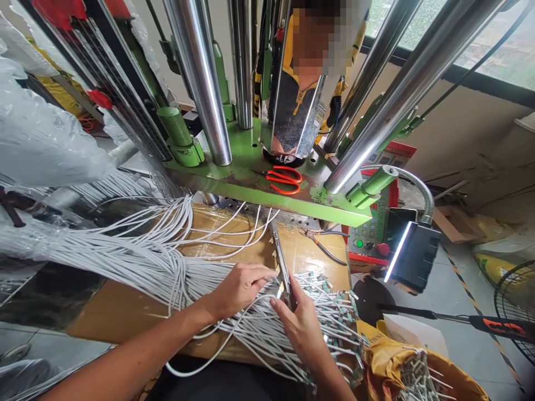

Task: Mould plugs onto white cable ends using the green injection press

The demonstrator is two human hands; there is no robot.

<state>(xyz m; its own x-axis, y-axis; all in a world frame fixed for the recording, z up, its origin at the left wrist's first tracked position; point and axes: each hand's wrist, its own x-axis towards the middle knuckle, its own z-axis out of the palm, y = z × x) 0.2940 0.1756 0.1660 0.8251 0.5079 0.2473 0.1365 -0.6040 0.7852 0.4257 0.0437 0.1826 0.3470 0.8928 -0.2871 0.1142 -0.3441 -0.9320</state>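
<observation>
My right hand (304, 323) grips the near end of a long, narrow metal bar (281, 250), with the thumb on its left side and the fingers along its right. Small brass-coloured pieces (276, 262) sit along the bar's left edge. Close by, my left hand (238, 289) is closed in a pinch on the end of a white cable (261, 301) beside the bar. The exact cable tip is partly hidden by my fingers. Under both hands lies a thick bundle of white cables (209, 278), many with greenish tips at the right.
A green press plate (246, 184) with steel columns stands ahead, with red-handled scissors (284, 179) on it. Pliers (324, 245) lie on the brown board (225, 223). At right are a lamp (412, 256), control buttons (370, 245) and a yellow sack (384, 362) of white pieces.
</observation>
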